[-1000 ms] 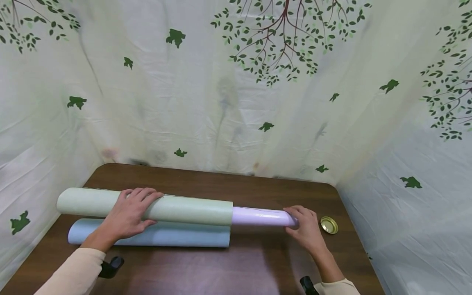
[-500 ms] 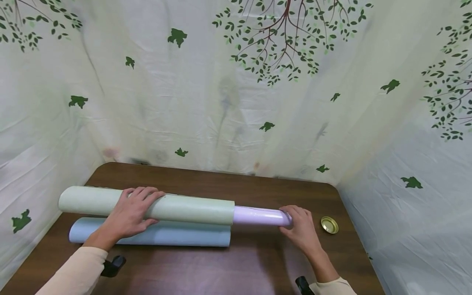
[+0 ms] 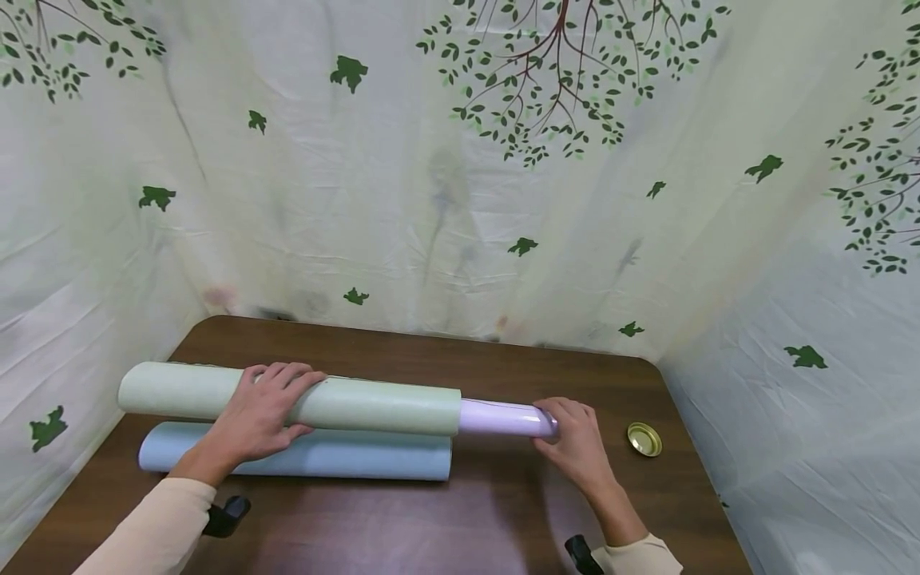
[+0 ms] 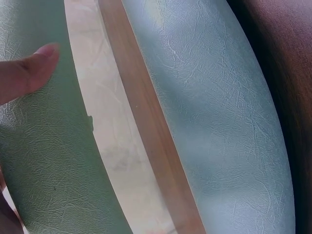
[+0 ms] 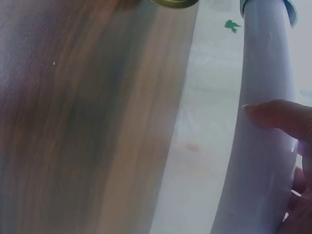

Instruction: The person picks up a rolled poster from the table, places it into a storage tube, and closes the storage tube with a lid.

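Observation:
My left hand (image 3: 266, 410) grips a pale green textured roll (image 3: 388, 406) from above, fingers over its top and thumb on the near side. Out of the roll's right end sticks a thinner, glossy lilac roll (image 3: 496, 418). My right hand (image 3: 577, 443) holds the lilac roll near its outer end, and the thumb lies along it in the right wrist view. Just in front of the green roll, a light blue roll (image 3: 359, 456) lies on the table, untouched by the hands. How deep the lilac roll reaches inside is hidden.
A gold-coloured round lid (image 3: 644, 439) lies to the right of my right hand on the brown wooden table (image 3: 460, 351). White curtains (image 3: 431, 200) with printed leaves and branches surround the table's back and sides.
My right hand has moved left with the lilac roll, and less of that roll shows outside the green one. My left hand keeps its hold on the green roll.

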Motion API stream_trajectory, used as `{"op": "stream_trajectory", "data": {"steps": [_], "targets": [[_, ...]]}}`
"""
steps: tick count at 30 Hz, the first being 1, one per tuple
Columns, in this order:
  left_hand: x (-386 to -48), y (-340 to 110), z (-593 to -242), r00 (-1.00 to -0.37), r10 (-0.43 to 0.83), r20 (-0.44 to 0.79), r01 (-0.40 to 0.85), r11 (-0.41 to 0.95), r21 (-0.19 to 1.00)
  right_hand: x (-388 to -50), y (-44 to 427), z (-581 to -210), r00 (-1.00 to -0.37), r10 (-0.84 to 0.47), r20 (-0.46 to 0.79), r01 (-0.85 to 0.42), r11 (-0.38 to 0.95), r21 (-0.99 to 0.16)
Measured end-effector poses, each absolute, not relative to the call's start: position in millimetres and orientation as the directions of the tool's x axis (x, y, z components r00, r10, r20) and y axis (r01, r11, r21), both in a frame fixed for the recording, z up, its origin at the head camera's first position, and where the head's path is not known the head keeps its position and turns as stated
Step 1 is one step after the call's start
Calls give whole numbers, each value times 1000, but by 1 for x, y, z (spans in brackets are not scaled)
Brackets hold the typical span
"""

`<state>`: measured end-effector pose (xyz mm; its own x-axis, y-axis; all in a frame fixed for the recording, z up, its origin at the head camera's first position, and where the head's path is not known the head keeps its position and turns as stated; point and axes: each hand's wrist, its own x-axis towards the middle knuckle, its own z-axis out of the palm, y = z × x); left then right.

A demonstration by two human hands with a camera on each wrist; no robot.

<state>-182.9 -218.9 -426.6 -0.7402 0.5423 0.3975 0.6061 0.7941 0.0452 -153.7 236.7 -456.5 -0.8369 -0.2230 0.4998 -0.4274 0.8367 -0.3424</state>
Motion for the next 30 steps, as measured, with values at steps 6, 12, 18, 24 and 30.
{"op": "stream_trajectory", "data": {"steps": [6, 12, 18, 24, 30], "targets": [[-183, -218, -428, -747, 536, 393, 601, 797, 54, -154, 229, -460, -844, -218, 490, -418, 840, -346], [-183, -217, -430, -734, 536, 417, 606, 794, 46, -156, 221, -462, -823, -218, 525, -434, 838, -332], [-183, -217, -430, -731, 531, 428, 604, 796, 45, -159, 213, -463, -800, -238, 551, -457, 837, -302], [-182, -216, -430, -741, 521, 424, 596, 801, 56, -161, 205, -461, -794, -255, 552, -468, 836, -286], [-182, -214, -431, -747, 517, 418, 590, 805, 58, -162, 197, -456, -817, -253, 518, -449, 843, -296]]}}
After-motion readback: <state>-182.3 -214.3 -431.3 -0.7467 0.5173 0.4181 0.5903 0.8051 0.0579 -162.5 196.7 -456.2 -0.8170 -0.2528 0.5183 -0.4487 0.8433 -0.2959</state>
